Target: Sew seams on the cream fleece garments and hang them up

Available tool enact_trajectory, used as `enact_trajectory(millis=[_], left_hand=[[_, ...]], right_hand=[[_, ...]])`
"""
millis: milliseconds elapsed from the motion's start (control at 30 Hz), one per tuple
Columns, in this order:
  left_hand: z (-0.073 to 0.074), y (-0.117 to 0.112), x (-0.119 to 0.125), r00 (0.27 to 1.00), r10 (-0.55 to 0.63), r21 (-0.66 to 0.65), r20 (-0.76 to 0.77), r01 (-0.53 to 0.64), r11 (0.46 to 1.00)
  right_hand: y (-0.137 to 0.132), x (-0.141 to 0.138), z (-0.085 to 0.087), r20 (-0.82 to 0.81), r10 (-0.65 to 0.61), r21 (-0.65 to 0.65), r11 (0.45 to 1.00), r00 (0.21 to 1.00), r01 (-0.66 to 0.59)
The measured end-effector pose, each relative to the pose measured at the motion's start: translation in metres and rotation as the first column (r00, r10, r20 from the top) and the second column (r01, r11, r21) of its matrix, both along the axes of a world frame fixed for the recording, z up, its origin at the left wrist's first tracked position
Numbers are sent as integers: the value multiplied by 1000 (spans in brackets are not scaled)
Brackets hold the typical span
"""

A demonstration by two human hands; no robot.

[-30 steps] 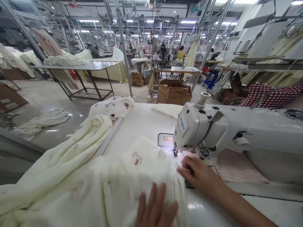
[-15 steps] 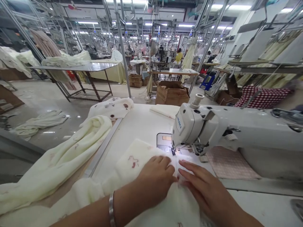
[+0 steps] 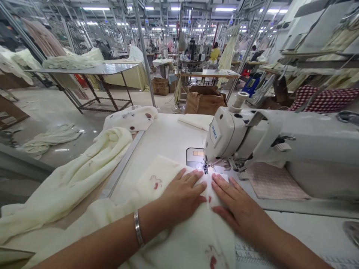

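Cream fabric (image 3: 168, 239) with small reddish prints lies across the sewing machine bed, its far edge by the lit presser foot (image 3: 205, 169). My left hand (image 3: 183, 192) rests on the fabric left of a lengthwise seam or fold, fingers spread and flat. On the other side of that line my right hand (image 3: 238, 203) presses down, fingers stretched out toward the foot. Neither hand grasps anything. The white sewing machine (image 3: 224, 134) stands just beyond and to the right. Whether the needle is in the cloth cannot be seen.
More cream fabric (image 3: 84, 168) hangs over the table's left edge, near a spotted white cloth (image 3: 130, 118). A pink checked cloth (image 3: 276, 181) lies under the machine arm. Behind stand a cardboard box (image 3: 204, 101) and a metal-legged table (image 3: 92, 70). A ruler strip (image 3: 252, 256) shows at front right.
My left hand has opened from bunched, curled fingers to a flat spread. My right hand now lies flatter on the fabric. The view has tilted slightly downward.
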State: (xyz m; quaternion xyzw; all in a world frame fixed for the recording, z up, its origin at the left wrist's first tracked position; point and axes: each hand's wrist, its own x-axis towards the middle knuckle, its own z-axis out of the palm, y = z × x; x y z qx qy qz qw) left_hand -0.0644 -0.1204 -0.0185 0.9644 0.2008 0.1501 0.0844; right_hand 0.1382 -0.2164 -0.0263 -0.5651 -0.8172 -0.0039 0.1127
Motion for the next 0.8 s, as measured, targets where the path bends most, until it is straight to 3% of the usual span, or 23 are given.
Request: enact_trajectory(millis=[233,433,567,800], left_hand=[[8,11,16,996,67,-4,-55,-67,998],[8,20,23,988,148,-97,-43,-151,984],[4,25,23,990,142,-118,-27,-144,982],[3,33,26,987,162,-115,-4,-161,980]], right_hand=[[17,13,-1,22,-54,-80,995,998,56],[31,22,7,70,-103,-144,983,992,112],[35,26,5,90,-80,-80,993,993,87],[36,44,-21,86,-82,190,980,993,65]])
